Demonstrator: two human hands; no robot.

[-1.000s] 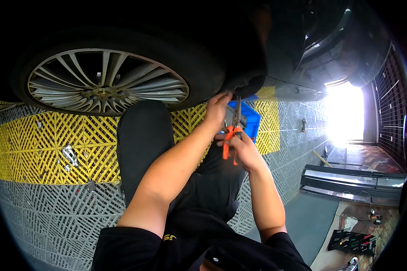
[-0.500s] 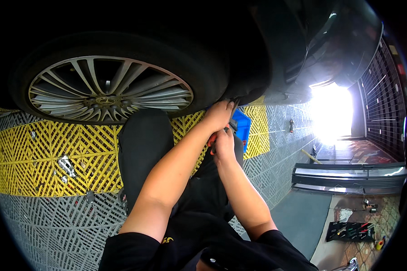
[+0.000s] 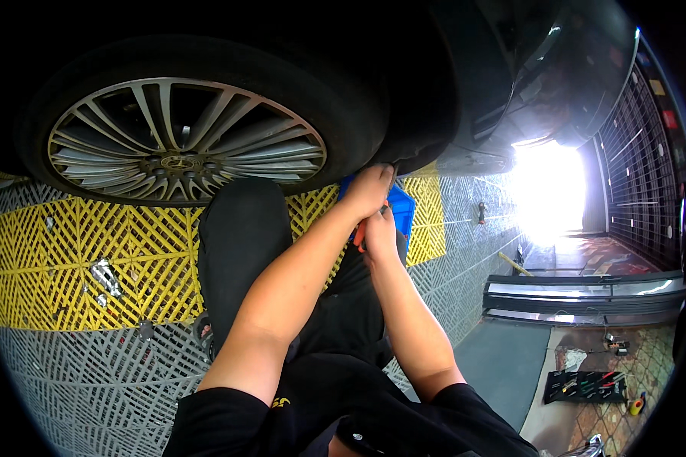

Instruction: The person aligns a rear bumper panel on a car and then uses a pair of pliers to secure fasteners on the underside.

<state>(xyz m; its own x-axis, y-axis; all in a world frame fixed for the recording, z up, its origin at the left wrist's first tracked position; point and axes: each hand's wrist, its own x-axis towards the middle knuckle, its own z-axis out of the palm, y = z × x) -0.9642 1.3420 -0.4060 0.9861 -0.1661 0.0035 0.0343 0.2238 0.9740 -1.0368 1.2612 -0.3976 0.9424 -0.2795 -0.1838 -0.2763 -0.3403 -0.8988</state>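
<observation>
My left hand (image 3: 370, 190) is up at the lower edge of the dark car bumper (image 3: 423, 156), just right of the tyre (image 3: 351, 114). Its fingers are closed at that edge, and what they pinch is hidden. Right below it, my right hand (image 3: 380, 231) is wrapped round a red-handled tool that looks like pliers (image 3: 360, 233). The handles stick out on the hand's left side; the working end is out of sight behind my hands. Behind both hands, on the floor, stands a blue plastic bin (image 3: 405, 217).
A multi-spoke alloy wheel (image 3: 179, 162) fills the upper left. My bent knee (image 3: 244, 221) is close beneath it. Metal-looking bits (image 3: 107, 278) lie on the yellow grid floor (image 3: 145, 236). Farther right are a small upright tool (image 3: 481, 213) and a black tool tray (image 3: 585, 387).
The view has shifted slightly. My right hand has turned the red-handled tool a little, and its grey part beside the hands is now hidden. My left hand stays at the bumper edge.
</observation>
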